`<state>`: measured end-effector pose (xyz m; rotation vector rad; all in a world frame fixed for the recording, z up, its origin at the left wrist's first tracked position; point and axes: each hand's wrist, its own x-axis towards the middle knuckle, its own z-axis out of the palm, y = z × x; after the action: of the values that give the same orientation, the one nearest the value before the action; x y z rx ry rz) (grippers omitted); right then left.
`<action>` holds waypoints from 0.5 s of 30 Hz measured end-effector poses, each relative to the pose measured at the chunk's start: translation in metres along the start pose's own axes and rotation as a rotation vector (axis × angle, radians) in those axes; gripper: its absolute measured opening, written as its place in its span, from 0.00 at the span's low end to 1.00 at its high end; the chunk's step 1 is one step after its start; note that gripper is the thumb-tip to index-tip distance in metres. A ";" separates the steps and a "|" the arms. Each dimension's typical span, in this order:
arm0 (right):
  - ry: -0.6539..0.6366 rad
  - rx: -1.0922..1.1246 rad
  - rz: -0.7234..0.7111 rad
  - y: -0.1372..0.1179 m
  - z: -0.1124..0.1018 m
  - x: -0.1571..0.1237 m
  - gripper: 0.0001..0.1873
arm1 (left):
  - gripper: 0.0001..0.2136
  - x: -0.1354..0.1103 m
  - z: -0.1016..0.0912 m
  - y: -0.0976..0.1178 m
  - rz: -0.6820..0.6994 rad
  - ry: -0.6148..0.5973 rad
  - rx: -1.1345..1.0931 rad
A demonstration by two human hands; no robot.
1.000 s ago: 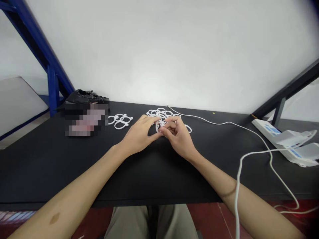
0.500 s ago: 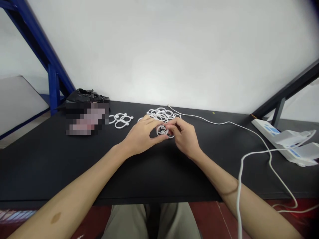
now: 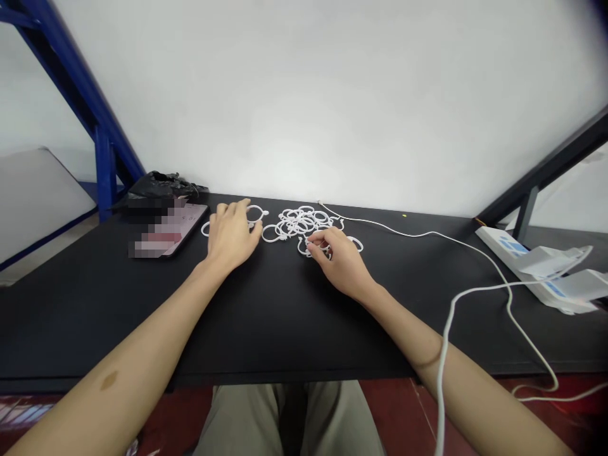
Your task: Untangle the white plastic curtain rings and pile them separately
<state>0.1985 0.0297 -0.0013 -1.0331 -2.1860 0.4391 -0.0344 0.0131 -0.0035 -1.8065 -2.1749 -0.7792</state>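
Right hand [image 3: 342, 261] pinches white ring [image 3: 301, 251], tip [image 3: 300, 239] seemingly pointing away; left hand [image 3: 231, 233] loosely spread.

White rings [image 3: 299, 223] lie between a rectangular pink phone [image 3: 178, 228], left, and a long white power strip [image 3: 510, 247]. Behind the phone lies a crumpled black plastic bag [image 3: 164, 185].

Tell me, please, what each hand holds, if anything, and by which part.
Right hand: fingertips at the rim of a white, round, plastic-looking ring; grip cannot be confirmed. Left hand: over similar rings, any hold hidden.
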 end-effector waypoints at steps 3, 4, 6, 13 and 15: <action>-0.027 -0.046 -0.045 -0.001 0.001 -0.002 0.04 | 0.23 0.004 0.003 -0.009 -0.064 -0.049 0.049; -0.032 -0.054 -0.057 -0.001 0.001 -0.002 0.04 | 0.23 0.005 0.004 -0.010 -0.074 -0.069 0.069; -0.039 -0.062 -0.067 -0.001 0.002 -0.002 0.04 | 0.23 0.004 0.005 -0.010 -0.083 -0.095 0.103; -0.039 -0.053 -0.060 0.000 0.003 -0.001 0.04 | 0.17 -0.004 -0.001 -0.002 0.156 -0.080 0.047; -0.034 -0.056 -0.059 0.000 0.004 -0.001 0.04 | 0.13 -0.006 -0.001 0.001 0.272 -0.116 0.000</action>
<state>0.1963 0.0293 -0.0042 -0.9950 -2.2643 0.3737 -0.0325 0.0075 -0.0051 -2.1357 -1.9333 -0.6281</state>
